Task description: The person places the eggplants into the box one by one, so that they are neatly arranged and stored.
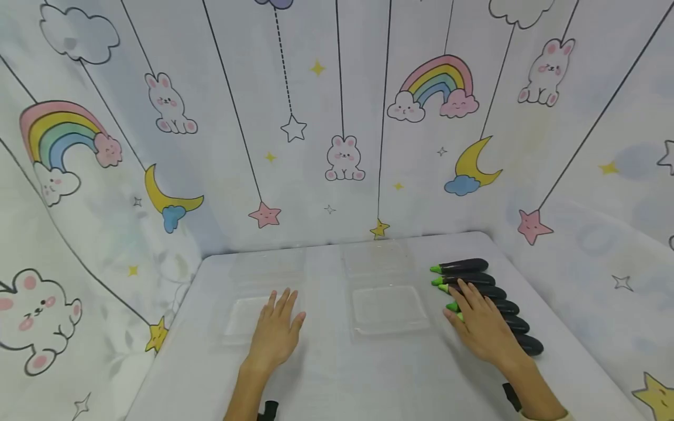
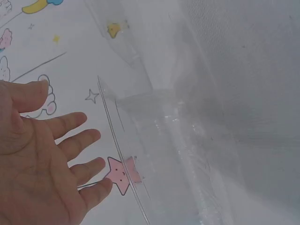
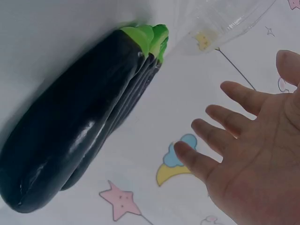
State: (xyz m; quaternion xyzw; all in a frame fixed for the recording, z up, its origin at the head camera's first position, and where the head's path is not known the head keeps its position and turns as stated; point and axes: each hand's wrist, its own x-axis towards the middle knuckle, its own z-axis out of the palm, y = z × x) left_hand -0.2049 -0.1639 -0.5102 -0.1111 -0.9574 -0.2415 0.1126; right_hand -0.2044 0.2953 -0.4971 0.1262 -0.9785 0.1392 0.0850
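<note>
My left hand (image 1: 276, 333) is held above the table's left half, fingers spread, overlapping the right side of a clear plastic tray (image 1: 239, 318) in the head view. The left wrist view shows its palm and relaxed fingers with nothing in them. Over on the right, my right hand (image 1: 481, 324) hovers above a row of several dark eggplants (image 1: 528, 345) with bright green stem ends. Its fingers are apart and hold nothing; in the right wrist view they stand away from the nearest eggplant (image 3: 70, 117). Part of the row is hidden beneath this hand.
A second clear tray (image 1: 389, 310) lies between my hands. Two more clear plastic pieces, one at back left (image 1: 268, 266) and one at back centre (image 1: 376, 257), lie behind the trays. A cloth printed with rabbits and rainbows (image 1: 421, 152) rises behind the white table (image 1: 337, 380).
</note>
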